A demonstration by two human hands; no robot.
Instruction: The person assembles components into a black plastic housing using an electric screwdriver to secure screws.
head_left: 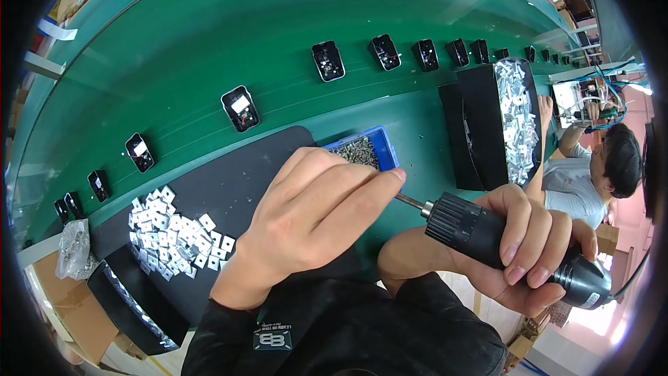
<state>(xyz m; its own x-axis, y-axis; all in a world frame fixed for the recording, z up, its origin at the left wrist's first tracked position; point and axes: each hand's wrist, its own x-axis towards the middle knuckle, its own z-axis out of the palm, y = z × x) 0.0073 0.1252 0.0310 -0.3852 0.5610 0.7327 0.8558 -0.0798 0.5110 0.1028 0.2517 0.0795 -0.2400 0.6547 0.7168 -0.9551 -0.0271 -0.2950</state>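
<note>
A black electric screwdriver [465, 228] lies in my right hand [536, 251], fingers wrapped around its body and the cable trailing off to the right. Its thin metal bit [412, 201] points left, toward the fingertips of my left hand [313, 212]. Those fingers are pinched together close to the bit's tip; whatever is between them is hidden. Just beyond my left hand sits a blue tray [384, 146] of small screws [358, 152], partly covered by the fingers. Many square metal plates [182, 240] are piled on a dark mat [209, 174] at the left.
Black plastic housings [241, 108] with wires inside stand in a row along the green belt [188, 49]. On the right, a black box [480, 132] is heaped with metal pieces [515, 122]. A co-worker [591, 174] sits beyond it. A plastic bag [74, 247] lies far left.
</note>
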